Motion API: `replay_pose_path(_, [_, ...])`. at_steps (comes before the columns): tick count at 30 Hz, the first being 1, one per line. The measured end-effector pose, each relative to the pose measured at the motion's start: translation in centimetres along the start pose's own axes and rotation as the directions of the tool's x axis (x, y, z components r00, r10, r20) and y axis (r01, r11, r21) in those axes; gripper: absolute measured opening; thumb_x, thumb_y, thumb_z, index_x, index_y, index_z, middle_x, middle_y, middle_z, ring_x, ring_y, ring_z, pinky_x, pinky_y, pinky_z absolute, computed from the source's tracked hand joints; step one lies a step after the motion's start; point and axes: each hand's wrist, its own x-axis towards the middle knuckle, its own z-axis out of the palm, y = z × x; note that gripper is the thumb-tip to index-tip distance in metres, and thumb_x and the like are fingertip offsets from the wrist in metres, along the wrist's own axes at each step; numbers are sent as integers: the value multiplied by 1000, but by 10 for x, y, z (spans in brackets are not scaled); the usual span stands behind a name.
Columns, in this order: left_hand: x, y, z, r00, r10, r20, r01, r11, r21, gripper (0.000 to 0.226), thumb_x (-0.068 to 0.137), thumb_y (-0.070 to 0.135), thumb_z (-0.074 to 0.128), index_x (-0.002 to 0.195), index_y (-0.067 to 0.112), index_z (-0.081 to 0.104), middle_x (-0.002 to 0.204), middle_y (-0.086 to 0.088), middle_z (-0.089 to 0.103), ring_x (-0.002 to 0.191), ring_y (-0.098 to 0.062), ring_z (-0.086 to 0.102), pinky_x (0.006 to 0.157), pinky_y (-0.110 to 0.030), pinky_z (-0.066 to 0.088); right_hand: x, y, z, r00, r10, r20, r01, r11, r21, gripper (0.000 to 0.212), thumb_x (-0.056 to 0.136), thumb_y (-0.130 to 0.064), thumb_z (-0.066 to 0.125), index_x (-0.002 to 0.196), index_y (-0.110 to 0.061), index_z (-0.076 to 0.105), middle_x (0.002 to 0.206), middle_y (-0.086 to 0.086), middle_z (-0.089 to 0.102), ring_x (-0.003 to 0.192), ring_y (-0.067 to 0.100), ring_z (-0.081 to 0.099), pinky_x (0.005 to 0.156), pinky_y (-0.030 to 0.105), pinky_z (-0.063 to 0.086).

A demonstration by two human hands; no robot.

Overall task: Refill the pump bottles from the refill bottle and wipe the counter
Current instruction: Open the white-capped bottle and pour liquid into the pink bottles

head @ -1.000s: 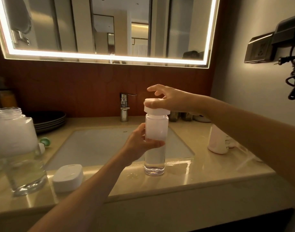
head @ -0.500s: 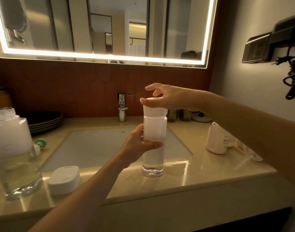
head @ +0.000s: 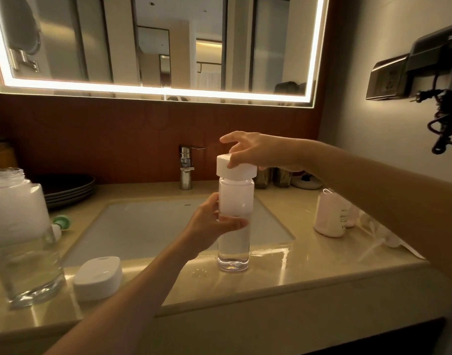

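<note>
At a lit bathroom counter, we hold a clear bottle upright on the stone just in front of the sink. Our left hand wraps the bottle's middle, thumb across the front and fingers behind, closed firmly on it. Our right hand reaches in from the right and pinches the wide white cap on top between thumb and fingertips, the index finger lifted clear. The cap sits on the neck; we cannot tell whether it is fully screwed down. The bottle's lower part shows clear liquid, its upper part a white label.

At the far left edge stands a large jar, open at the top, white-labelled above and clear below. Beside it, near the counter's front edge, lies a white lid, top down or up we cannot say. A small green-and-white item rests by the sink's left rim, with dark plates stacked behind.

To the right, a pale pink bottle stands under our right forearm, and a white pump lies flat on the counter near it. A chrome tap rises behind the sink, below the mirror.
</note>
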Motion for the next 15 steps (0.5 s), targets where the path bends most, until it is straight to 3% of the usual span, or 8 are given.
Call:
replay_pose_path(2, [0, 1, 0, 1000, -1, 7, 1, 1000, -16, 63, 72, 18, 76, 124, 25, 42, 117, 1, 57, 103, -14, 57, 79, -22, 50, 1, -4, 2, 999, 7, -38, -12, 991, -131, 69, 87, -53, 48, 144, -28, 20, 150, 2, 29, 132, 25, 35, 101, 39, 37])
replay_pose_path(5, [-2, 1, -1, 1000, -1, 12, 1, 999, -35, 62, 71, 18, 76, 122, 26, 42, 116, 2, 57, 100, -9, 58, 74, -19, 49, 6, -5, 8, 995, 11, -102, -41, 954, -296, 75, 81, -64, 45, 141, -21, 29, 142, 4, 40, 122, 23, 45, 92, 34, 44])
replay_pose_path(8, [-2, 1, 0, 1000, 0, 14, 1, 1000, -30, 63, 72, 18, 76, 124, 25, 42, 116, 1, 57, 102, -11, 58, 77, -21, 50, 5, -2, 7, 999, -6, -32, -1, 977, -212, 65, 85, -48, 55, 139, -20, 32, 139, 3, 42, 110, 15, 44, 87, 27, 41])
replay_pose_path(11, [-2, 2, 0, 1000, -4, 18, 5, 999, -37, 62, 72, 17, 76, 123, 25, 42, 112, 2, 58, 99, -10, 59, 74, -20, 50, -2, -2, -2, 998, -6, 65, 7, 1000, -24, 72, 84, -30, 63, 143, -28, 22, 145, 1, 35, 115, 17, 41, 92, 28, 39])
replay_pose_path(13, [-2, 2, -1, 1000, -6, 20, 7, 999, -49, 61, 72, 17, 76, 121, 26, 42, 112, 3, 58, 98, -8, 59, 71, -18, 49, -2, -4, -5, 997, 7, 81, -7, 1000, -3, 77, 83, -35, 62, 145, -31, 16, 149, 1, 30, 128, 22, 36, 101, 34, 36])
replay_pose_path(15, [-3, 1, -2, 1000, -5, 24, 6, 999, -46, 61, 72, 17, 75, 123, 25, 42, 114, 2, 57, 99, -9, 58, 72, -19, 49, 0, -8, -4, 998, 43, 36, -39, 994, -99, 80, 82, -53, 54, 146, -30, 12, 152, 1, 24, 135, 26, 30, 106, 41, 33])
